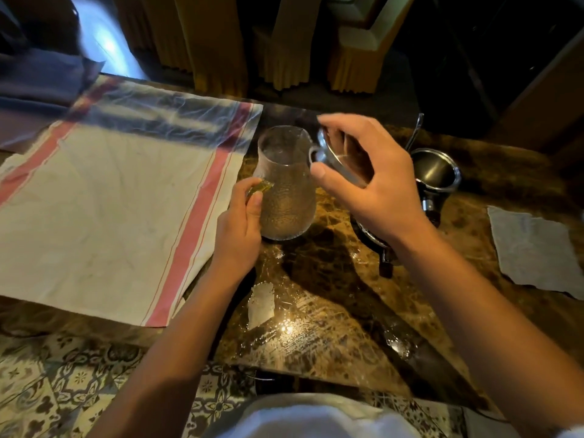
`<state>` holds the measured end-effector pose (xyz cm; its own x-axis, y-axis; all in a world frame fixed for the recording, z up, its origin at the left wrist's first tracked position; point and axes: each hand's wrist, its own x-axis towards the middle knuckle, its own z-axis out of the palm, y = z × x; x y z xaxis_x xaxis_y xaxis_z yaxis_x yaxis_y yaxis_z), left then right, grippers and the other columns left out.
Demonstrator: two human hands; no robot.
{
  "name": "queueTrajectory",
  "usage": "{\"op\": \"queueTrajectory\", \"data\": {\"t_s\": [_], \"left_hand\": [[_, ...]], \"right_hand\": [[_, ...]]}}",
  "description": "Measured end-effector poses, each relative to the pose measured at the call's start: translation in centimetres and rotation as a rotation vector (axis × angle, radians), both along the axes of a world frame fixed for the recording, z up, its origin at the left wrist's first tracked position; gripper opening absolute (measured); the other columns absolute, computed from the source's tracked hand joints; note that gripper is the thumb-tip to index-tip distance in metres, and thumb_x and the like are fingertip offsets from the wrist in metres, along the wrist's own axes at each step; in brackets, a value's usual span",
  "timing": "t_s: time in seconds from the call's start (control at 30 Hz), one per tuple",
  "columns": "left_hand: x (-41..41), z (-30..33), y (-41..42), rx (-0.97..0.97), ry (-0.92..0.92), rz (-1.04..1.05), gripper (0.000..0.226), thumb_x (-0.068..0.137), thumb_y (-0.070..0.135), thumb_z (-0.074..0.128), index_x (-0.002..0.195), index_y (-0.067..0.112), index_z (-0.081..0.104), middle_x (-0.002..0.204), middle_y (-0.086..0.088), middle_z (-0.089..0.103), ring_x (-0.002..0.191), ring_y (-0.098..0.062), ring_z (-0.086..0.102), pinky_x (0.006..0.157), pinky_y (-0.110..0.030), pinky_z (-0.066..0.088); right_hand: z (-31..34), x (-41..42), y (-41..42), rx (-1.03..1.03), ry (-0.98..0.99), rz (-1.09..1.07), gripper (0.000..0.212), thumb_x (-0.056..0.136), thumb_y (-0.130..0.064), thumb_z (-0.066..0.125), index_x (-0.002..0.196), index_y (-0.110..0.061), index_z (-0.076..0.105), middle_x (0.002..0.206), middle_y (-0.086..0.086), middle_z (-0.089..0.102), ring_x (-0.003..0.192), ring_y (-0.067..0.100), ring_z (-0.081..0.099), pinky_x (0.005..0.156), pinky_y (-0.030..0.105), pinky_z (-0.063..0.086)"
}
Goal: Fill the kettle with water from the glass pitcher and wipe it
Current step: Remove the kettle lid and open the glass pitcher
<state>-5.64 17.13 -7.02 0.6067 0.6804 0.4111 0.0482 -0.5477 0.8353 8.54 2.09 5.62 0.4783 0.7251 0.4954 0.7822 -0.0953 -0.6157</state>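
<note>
Head view: I look down on a brown marble table [319, 311], taking the glass pitcher [286, 188] as my landmark.
Pitcher: it stands upright on the table, textured glass, just right of the striped cloth [110, 210].
Left hand [240, 226]: I see it against the pitcher's left side, fingers curled on the handle, thumb pressing a yellowish bit at the wall.
Right hand [363, 178]: raised just right of the pitcher's rim, fingers and thumb gripping the metal lid [335, 159], which is tilted.
Kettle [437, 170]: open-topped, steel, to the right of the pitcher, beyond my right hand and clear of it.
Grey rag [534, 248]: flat on the table, far right of the pitcher, apart from both hands.
Hidden: my right wrist covers the kettle's lower body and base; only dark metal parts show beneath it.
Hard to tell: the pitcher's water level, and what the pale patch [260, 305] on the table nearer me is.
</note>
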Motion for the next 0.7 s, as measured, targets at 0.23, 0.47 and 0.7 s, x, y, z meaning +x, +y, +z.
{"op": "queueTrajectory", "data": {"t_s": [0.23, 0.47, 0.7], "left_hand": [[0.3, -0.1, -0.4, 0.015, 0.019, 0.063, 0.032, 0.112, 0.031, 0.033, 0.135, 0.017, 0.051, 0.105, 0.049, 0.053, 0.092, 0.027, 0.052, 0.073, 0.003, 0.038], [0.5, 0.7, -2.4, 0.043, 0.047, 0.084, 0.034, 0.113, 0.029, 0.032, 0.138, 0.02, 0.053, 0.097, 0.044, 0.06, 0.084, 0.023, 0.058, 0.065, -0.003, 0.045], [0.9, 1.5, -3.9, 0.027, 0.103, 0.141, 0.029, 0.111, 0.041, 0.029, 0.129, 0.052, 0.048, 0.113, 0.024, 0.062, 0.096, 0.003, 0.062, 0.08, -0.022, 0.054]], "right_hand": [[-0.1, -0.1, -9.4, -0.046, -0.032, -0.09, 0.055, 0.092, -0.046, 0.073, 0.14, -0.024, 0.058, 0.139, -0.01, 0.058, 0.132, 0.005, 0.051, 0.106, 0.02, 0.043], [-1.3, 0.6, -16.2, 0.014, 0.033, -0.11, 0.053, 0.09, -0.041, 0.079, 0.137, -0.024, 0.062, 0.145, -0.006, 0.057, 0.139, 0.012, 0.051, 0.111, 0.03, 0.046], [-3.0, 1.6, -20.5, 0.003, 0.043, -0.113, 0.054, 0.085, -0.044, 0.083, 0.132, -0.022, 0.067, 0.143, -0.005, 0.059, 0.135, 0.018, 0.054, 0.107, 0.047, 0.051]]}}
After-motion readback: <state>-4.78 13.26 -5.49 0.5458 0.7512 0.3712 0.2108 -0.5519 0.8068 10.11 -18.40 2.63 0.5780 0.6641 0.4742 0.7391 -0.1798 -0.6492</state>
